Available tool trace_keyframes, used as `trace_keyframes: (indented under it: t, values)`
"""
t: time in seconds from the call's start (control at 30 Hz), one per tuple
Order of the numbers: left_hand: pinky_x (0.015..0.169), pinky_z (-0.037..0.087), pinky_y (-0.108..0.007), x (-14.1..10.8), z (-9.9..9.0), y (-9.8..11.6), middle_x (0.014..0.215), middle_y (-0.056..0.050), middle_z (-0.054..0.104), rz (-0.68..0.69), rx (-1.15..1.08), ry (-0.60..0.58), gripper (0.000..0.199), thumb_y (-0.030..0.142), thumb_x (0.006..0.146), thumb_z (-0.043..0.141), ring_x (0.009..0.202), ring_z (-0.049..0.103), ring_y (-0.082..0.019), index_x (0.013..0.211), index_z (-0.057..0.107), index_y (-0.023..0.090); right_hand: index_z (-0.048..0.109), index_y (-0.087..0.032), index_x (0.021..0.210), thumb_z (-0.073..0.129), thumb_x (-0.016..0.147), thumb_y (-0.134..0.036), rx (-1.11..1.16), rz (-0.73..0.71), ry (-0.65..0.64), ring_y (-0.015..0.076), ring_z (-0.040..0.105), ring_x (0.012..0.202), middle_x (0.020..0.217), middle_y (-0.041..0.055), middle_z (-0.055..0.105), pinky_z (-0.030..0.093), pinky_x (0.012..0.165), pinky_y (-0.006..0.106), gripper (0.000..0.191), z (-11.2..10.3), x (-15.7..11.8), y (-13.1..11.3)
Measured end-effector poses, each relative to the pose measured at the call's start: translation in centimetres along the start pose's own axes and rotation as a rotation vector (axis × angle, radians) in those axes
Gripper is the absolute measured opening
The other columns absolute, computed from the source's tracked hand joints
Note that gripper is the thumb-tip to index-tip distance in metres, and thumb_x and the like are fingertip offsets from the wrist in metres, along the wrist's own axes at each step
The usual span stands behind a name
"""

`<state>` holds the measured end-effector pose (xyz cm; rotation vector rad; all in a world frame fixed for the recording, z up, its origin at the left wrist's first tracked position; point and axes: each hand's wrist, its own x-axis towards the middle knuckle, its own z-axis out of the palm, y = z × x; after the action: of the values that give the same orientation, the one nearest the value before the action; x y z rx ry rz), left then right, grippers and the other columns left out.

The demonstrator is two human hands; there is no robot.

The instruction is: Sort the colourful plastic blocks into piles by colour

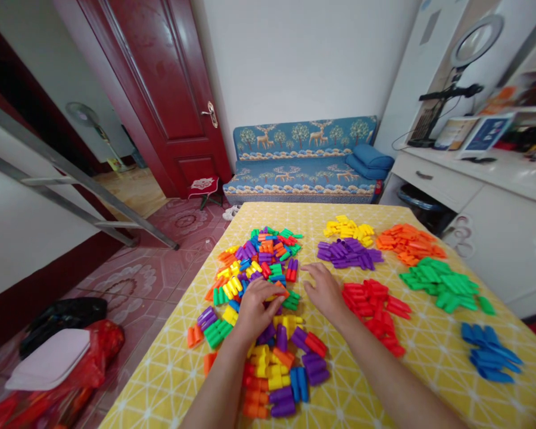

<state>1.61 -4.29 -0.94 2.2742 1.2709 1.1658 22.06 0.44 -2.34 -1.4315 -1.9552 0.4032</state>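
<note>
A mixed-colour pile of small plastic pieces (261, 256) covers the left part of the table. Over its middle is my left hand (258, 304), fingers curled together at an orange piece (281, 289). My right hand (323, 288) hovers just right of the pile with thumb and fingers apart and nothing between them; a purple and red piece (292, 270) lies just left of its fingertips. Sorted heaps lie further right: yellow (348, 229), purple (349, 254), red (377, 310), orange (410, 243), green (444, 285) and blue (490, 353).
The table has a yellow patterned cloth (161, 363). Behind it stands a blue sofa (295, 170), with a red door (161, 77) to its left. A white cabinet (495, 208) is at the right; a ladder (71, 173) and bags (102, 345) are at the left.
</note>
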Motion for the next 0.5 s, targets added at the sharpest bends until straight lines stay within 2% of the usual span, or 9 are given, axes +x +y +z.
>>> trace_keyframes:
  t: [0.1, 0.17, 0.3, 0.4, 0.5]
  values:
    - [0.086, 0.046, -0.039, 0.1, -0.1, 0.1, 0.087, -0.006, 0.073, 0.016, 0.01, -0.017, 0.015, 0.028, 0.088, 0.059, 0.083, 0.064, -0.019, 0.091, 0.072, 0.023, 0.051, -0.022, 0.134, 0.059, 0.074, -0.015, -0.142, -0.051, -0.122, 0.0264, 0.042, 0.123, 0.133, 0.0111, 0.046, 0.035, 0.103, 0.039, 0.061, 0.6, 0.7, -0.5]
    - [0.087, 0.045, -0.039, 0.1, -0.2, 0.2, 0.087, -0.006, 0.073, 0.02, 0.025, -0.025, 0.016, 0.028, 0.089, 0.058, 0.083, 0.064, -0.019, 0.09, 0.073, 0.023, 0.048, -0.026, 0.137, 0.061, 0.074, -0.019, -0.224, -0.074, -0.178, 0.0286, 0.039, 0.125, 0.141, 0.01, 0.04, 0.033, 0.103, 0.041, 0.065, 1.2, 1.6, -0.9]
    - [0.085, 0.046, -0.038, 0.2, -0.3, 0.3, 0.085, -0.005, 0.073, 0.026, 0.046, -0.032, 0.014, 0.027, 0.088, 0.06, 0.081, 0.064, -0.018, 0.089, 0.073, 0.022, 0.059, -0.026, 0.125, 0.06, 0.077, -0.022, -0.281, -0.077, -0.186, 0.0274, 0.045, 0.114, 0.127, 0.0102, 0.053, 0.036, 0.098, 0.04, 0.048, 2.0, 2.6, -1.3]
    - [0.085, 0.047, -0.037, 0.0, -0.2, 0.2, 0.088, -0.005, 0.073, 0.017, 0.04, -0.029, 0.014, 0.026, 0.087, 0.06, 0.085, 0.064, -0.019, 0.093, 0.072, 0.023, 0.062, -0.02, 0.116, 0.056, 0.081, -0.026, -0.121, -0.009, -0.09, 0.0252, 0.051, 0.107, 0.112, 0.0111, 0.061, 0.038, 0.096, 0.038, 0.036, 2.1, 2.0, -1.2]
    - [0.091, 0.047, -0.038, -0.2, 0.0, 0.0, 0.104, -0.008, 0.07, -0.027, 0.034, 0.015, 0.022, 0.029, 0.087, 0.06, 0.098, 0.063, -0.021, 0.106, 0.069, 0.024, 0.061, -0.021, 0.106, 0.043, 0.09, -0.038, 0.319, 0.148, 0.006, 0.0222, 0.06, 0.095, 0.1, 0.0074, 0.066, 0.045, 0.083, 0.035, 0.029, 1.8, 0.3, -1.5]
